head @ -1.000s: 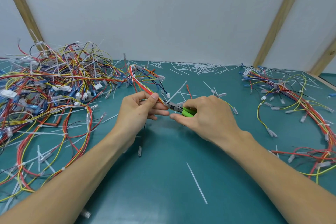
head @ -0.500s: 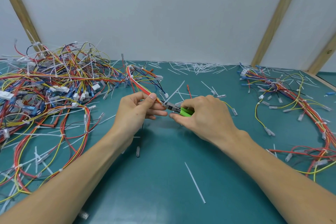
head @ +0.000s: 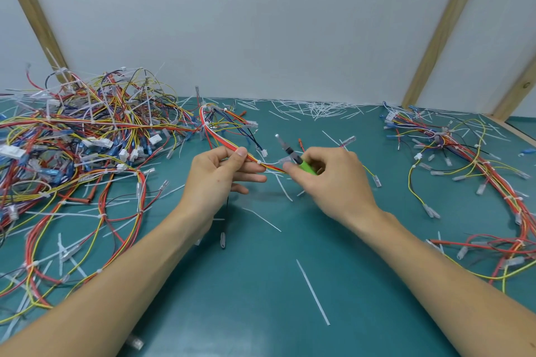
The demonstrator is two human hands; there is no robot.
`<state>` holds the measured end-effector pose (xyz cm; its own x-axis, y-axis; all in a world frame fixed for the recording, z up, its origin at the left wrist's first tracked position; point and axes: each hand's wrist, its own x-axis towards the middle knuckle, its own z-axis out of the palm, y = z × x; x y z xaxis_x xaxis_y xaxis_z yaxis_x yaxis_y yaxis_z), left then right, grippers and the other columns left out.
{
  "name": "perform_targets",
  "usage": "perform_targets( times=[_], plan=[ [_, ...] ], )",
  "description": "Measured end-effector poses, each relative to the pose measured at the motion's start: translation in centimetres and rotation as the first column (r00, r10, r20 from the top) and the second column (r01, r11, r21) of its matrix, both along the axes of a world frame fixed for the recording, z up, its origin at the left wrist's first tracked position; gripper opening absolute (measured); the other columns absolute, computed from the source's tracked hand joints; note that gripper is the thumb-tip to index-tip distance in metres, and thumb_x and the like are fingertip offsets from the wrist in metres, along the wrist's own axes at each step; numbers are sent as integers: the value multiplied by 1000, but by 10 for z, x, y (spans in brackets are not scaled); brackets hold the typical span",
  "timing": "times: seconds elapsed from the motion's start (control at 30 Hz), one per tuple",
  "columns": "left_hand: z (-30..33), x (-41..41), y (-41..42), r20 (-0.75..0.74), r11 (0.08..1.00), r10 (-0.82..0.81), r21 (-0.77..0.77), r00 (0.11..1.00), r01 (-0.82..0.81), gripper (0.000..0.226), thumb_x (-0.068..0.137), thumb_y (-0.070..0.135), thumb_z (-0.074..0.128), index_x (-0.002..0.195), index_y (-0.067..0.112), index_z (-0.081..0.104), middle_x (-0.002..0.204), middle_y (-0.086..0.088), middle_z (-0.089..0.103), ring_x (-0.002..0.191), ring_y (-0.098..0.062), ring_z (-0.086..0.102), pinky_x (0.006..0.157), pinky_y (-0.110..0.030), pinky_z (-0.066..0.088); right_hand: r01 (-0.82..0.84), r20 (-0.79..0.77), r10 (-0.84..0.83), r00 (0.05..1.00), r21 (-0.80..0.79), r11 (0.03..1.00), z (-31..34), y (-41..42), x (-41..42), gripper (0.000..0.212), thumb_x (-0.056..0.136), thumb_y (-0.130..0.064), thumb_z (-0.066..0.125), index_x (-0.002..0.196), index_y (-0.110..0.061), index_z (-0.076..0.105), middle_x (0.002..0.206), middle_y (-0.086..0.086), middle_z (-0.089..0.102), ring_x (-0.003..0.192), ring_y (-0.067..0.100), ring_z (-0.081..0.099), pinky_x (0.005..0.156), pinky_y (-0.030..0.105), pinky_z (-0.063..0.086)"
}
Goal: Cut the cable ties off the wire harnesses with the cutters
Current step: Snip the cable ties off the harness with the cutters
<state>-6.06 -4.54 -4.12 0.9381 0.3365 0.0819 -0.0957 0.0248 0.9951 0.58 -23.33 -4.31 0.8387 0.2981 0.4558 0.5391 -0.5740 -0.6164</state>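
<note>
Right hand (head: 333, 180) around cutters (head: 295, 158), left hand (head: 220, 177) pinching harness (head: 223, 139).

— What do the hands hold?
— The left hand (head: 220, 174) pinches a red-and-yellow wire harness (head: 232, 142) between thumb and fingers; the right hand (head: 327, 180) grips the green-handled cutters (head: 298, 161), their blurred tip pointing up and away, apart from the wires.
— And around them?
— A big tangle of harnesses (head: 87, 136) lies at the left of the teal table (head: 261, 284), a looser bundle (head: 470, 159) at the right, and cut white cable ties (head: 313, 109) are scattered along the far edge.
</note>
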Motion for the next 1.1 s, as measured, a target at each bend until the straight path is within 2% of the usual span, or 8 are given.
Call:
perform_targets(
  times=[0.13, 0.23, 0.4, 0.53, 0.67, 0.77, 0.97, 1.1],
  plan=[
    [-1, 2, 2, -1, 999, 24, -22, 1000, -24, 26, 104, 24, 52, 88, 6, 62, 83, -7, 78, 76, -22, 77, 52, -22, 53, 56, -119, -28, 993, 242, 969, 2, -4, 9, 32, 87, -35, 69, 66, -15, 58, 51, -6, 44, 52, 14, 36, 52, 35, 38],
    [-1, 2, 4, 22, 996, 55, -70, 998, -54, 25, 103, 24, 54, 86, 8, 63, 83, -8, 78, 73, -20, 76, 51, -22, 52, 104, -215, -20, 976, 388, 916, 2, -7, 14, 20, 86, -33, 65, 75, -16, 64, 54, 2, 52, 55, 23, 45, 59, 54, 52],
    [2, 4, 11, 42, 975, 152, -172, 988, -142, 22, 103, 22, 53, 86, 11, 62, 70, -2, 74, 56, -12, 68, 45, -18, 49, 194, -307, -15, 952, 563, 803, 2, -13, 24, 15, 93, -14, 61, 82, -22, 69, 61, -5, 58, 49, 17, 51, 52, 37, 49],
    [3, 5, 17, 57, 949, 205, -255, 977, -184, 22, 104, 22, 51, 90, 12, 64, 62, 3, 67, 53, -9, 63, 44, -18, 47, 220, -356, -7, 935, 563, 797, 1, -17, 28, 10, 92, -14, 67, 83, -18, 70, 61, -6, 58, 51, 16, 51, 52, 34, 49],
    [3, 7, 22, 61, 931, 215, -314, 975, -185, 23, 104, 26, 51, 90, 14, 64, 61, 4, 65, 55, -8, 63, 46, -18, 48, 57, -349, 216, 912, 629, 775, 1, -12, 20, 30, 96, -32, 72, 86, -4, 73, 62, 0, 62, 49, 15, 50, 47, 30, 48],
    [3, 8, 24, 58, 915, 232, -351, 971, -198, 22, 104, 27, 52, 92, 14, 64, 61, 5, 63, 53, -7, 62, 46, -18, 48, -66, -266, 289, 920, 620, 782, 3, -7, 10, 28, 89, -35, 74, 85, -8, 72, 65, 3, 66, 50, 15, 53, 48, 30, 49],
    [2, 8, 25, 49, 903, 321, -315, 946, -291, 22, 104, 26, 53, 88, 14, 63, 56, 8, 59, 46, -4, 54, 43, -16, 43, -93, -190, 277, 942, 644, 759, 6, 0, 1, 36, 88, -17, 81, 113, -18, 56, 81, 13, 75, 53, 21, 56, 54, 36, 52],
    [3, 9, 24, 47, 898, 346, -306, 937, -316, 22, 104, 26, 54, 87, 14, 63, 54, 9, 57, 44, -4, 51, 42, -15, 42, -205, -154, 356, 922, 587, 783, 8, 2, -6, 31, 83, -31, 79, 103, -17, 60, 78, 10, 76, 54, 21, 57, 55, 37, 51]
  ],
)
